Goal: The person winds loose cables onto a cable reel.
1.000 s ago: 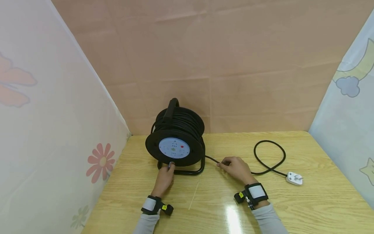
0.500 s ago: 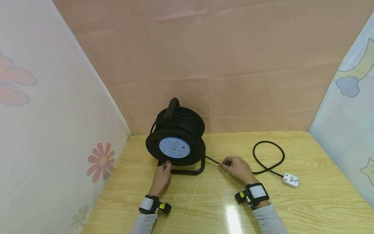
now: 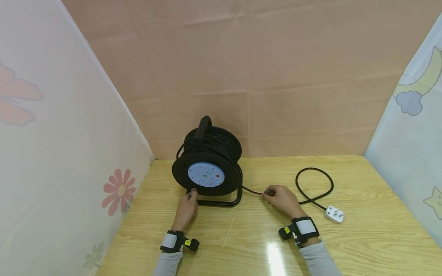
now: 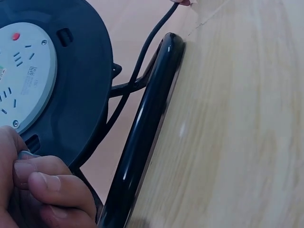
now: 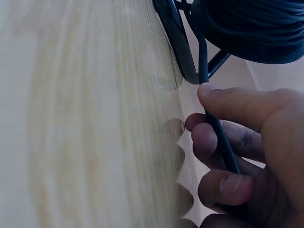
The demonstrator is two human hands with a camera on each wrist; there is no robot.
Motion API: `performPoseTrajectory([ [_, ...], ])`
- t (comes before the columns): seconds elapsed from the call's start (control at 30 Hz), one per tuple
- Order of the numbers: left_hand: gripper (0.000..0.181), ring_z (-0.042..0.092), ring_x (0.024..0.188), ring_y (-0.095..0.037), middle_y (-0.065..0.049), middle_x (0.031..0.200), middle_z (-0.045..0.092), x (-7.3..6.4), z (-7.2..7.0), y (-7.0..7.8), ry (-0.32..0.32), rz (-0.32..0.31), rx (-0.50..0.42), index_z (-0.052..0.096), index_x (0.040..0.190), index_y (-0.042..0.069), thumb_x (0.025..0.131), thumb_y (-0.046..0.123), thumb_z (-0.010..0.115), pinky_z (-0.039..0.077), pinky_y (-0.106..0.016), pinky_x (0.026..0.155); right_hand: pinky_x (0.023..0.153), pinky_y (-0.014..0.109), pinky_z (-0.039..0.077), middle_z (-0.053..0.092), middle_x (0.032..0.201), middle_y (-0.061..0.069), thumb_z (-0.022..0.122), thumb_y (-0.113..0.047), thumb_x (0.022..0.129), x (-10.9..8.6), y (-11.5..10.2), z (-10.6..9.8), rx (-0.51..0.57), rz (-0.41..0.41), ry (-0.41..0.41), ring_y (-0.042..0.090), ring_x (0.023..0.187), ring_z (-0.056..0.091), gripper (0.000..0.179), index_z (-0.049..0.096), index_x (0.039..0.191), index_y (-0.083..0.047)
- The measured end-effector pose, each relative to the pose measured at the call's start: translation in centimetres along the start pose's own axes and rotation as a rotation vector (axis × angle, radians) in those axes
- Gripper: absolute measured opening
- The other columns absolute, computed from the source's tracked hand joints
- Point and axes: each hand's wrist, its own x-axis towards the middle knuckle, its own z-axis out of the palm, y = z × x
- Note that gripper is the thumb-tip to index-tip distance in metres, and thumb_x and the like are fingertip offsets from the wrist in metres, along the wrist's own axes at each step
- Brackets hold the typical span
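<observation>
A black cable reel (image 3: 228, 177) stands on the table at the back, with a pale socket panel (image 3: 206, 174) on its front disc. My left hand (image 3: 185, 210) is at the disc's lower edge, its curled fingers and thumb pinching a small grey knob (image 4: 27, 155) that is mostly hidden by them. To the right of the reel, my right hand (image 3: 282, 200) holds the black cable (image 5: 203, 59) between thumb and fingers, low over the tabletop. The cable runs from the reel through this hand to a loop on the table, ending in a white plug (image 3: 334, 214).
The reel's tubular black stand (image 4: 142, 128) rests on the wooden table (image 3: 241, 245). A carry handle (image 3: 203, 129) rises from its top. A brown backdrop (image 3: 293, 76) stands behind, with patterned side panels left and right.
The front disc has turned clockwise, its red dot shifting down and right, while my left hand moved left with the knob. The plug and cable loop slid left; my right hand barely moved.
</observation>
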Motion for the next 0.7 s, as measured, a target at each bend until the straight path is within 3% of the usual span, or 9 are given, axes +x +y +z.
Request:
performPoseTrajectory([
  [0.37,0.056,0.035,0.042,-0.012,0.004,0.052,0.037,0.1,-0.9,0.4,0.003,-0.042,-0.072,0.042,0.064,0.012,0.101,0.053,0.038,0.03,-0.024,0.038,0.069,0.041,0.051,0.069,0.087,-0.008,0.073,-0.036,0.085,-0.2,0.1,0.0,-0.003,-0.019,0.026,0.013,0.081,0.063,0.01,0.071,0.088,-0.027],
  [0.7,0.055,0.036,0.042,-0.012,0.003,0.052,0.038,0.3,-1.7,0.7,0.034,-0.024,-0.082,0.043,0.065,0.009,0.102,0.049,0.038,0.028,-0.023,0.037,0.071,0.041,0.051,0.069,0.087,-0.006,0.073,-0.036,0.085,-0.1,0.2,0.0,-0.013,-0.017,0.04,0.013,0.08,0.063,0.011,0.071,0.088,-0.025],
])
